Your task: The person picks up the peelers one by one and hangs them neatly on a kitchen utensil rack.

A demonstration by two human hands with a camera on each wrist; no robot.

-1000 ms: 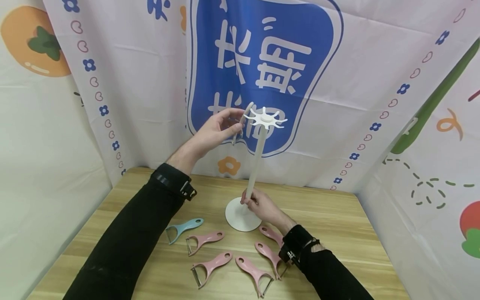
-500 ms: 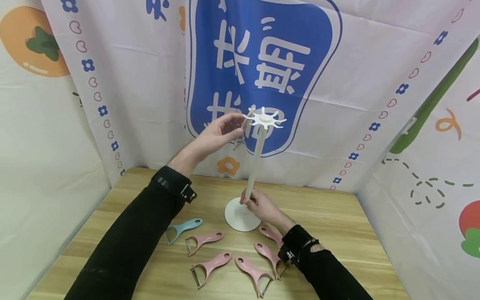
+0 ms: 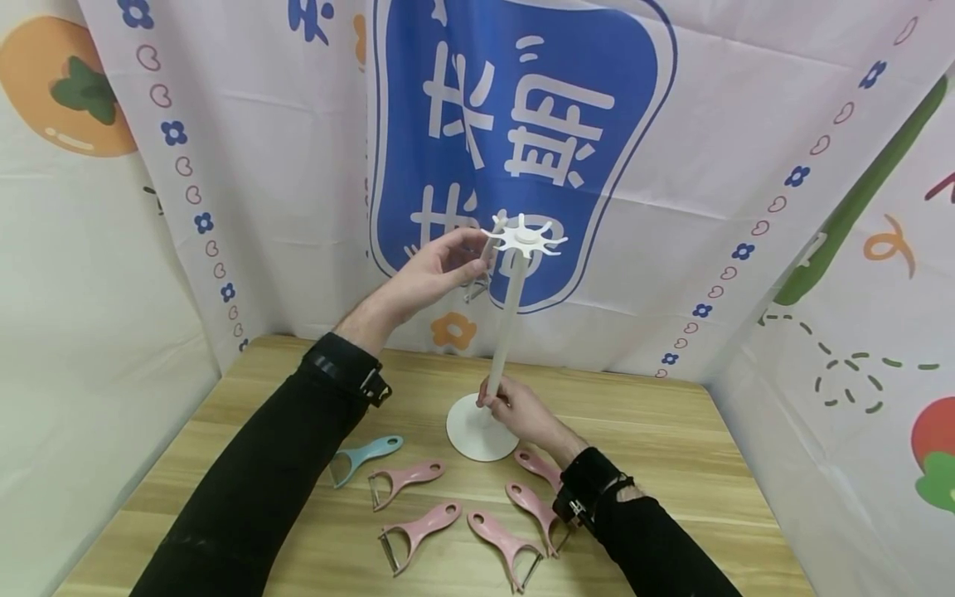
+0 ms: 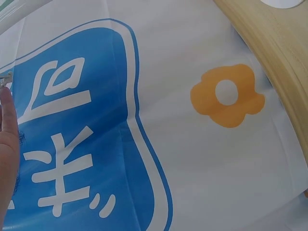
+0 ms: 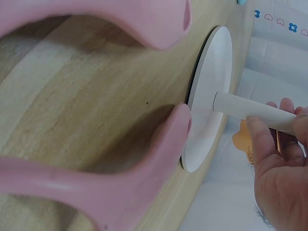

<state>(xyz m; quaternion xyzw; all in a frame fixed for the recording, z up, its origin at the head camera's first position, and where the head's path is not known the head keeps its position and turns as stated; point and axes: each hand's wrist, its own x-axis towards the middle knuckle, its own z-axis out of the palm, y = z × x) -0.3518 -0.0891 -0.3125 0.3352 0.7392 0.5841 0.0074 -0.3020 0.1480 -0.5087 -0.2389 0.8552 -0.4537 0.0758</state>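
Note:
My left hand [image 3: 436, 267] pinches a pale grey peeler [image 3: 492, 247] between thumb and fingers, its handle end up and its blade end hanging down. The handle's top overlaps a left-hand hook of the white stand's star-shaped hook ring [image 3: 526, 238]. In the left wrist view only a finger [image 4: 7, 115] and a bit of the peeler show at the left edge. My right hand [image 3: 525, 412] grips the stand's pole [image 3: 508, 332] low down, just above its round base [image 3: 477, 439]. The right wrist view shows fingers and thumb wrapped round the pole [image 5: 236, 105].
Several pink peelers lie in front of the base, among them one front left [image 3: 425, 531] and one front right [image 3: 501, 539]. A light blue peeler [image 3: 370, 450] lies near my left sleeve. Behind the wooden table [image 3: 634, 423] hangs a printed cloth [image 3: 649, 274].
My left hand has lowered the peeler slightly and brought it a little to the right, against the hook ring. My right hand keeps its grip on the pole.

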